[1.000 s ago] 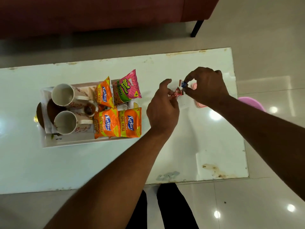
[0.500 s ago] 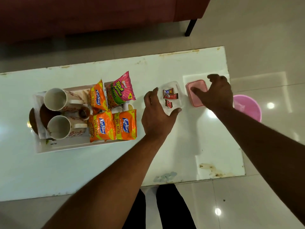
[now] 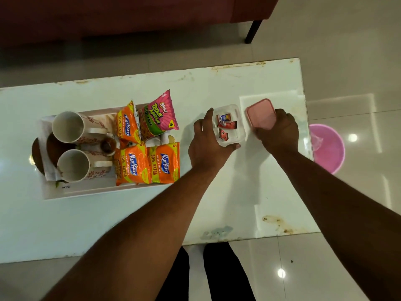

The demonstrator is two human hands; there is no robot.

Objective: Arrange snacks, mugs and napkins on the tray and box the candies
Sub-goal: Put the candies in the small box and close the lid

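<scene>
Here the clear candy box [image 3: 230, 127] sits open on the white table [image 3: 217, 203], holding three wrapped candies [image 3: 226, 124]. The left hand [image 3: 206, 144] is spread around the box's left and near sides, steadying it. The pink lid [image 3: 260, 112] lies flat just to the right of the box, its long axis running away from the person. The right hand [image 3: 276, 129] rests on the lid's near edge, fingers curled over it; it is the nearer hand. Closing calls for a short leftward carry onto the box.
</scene>
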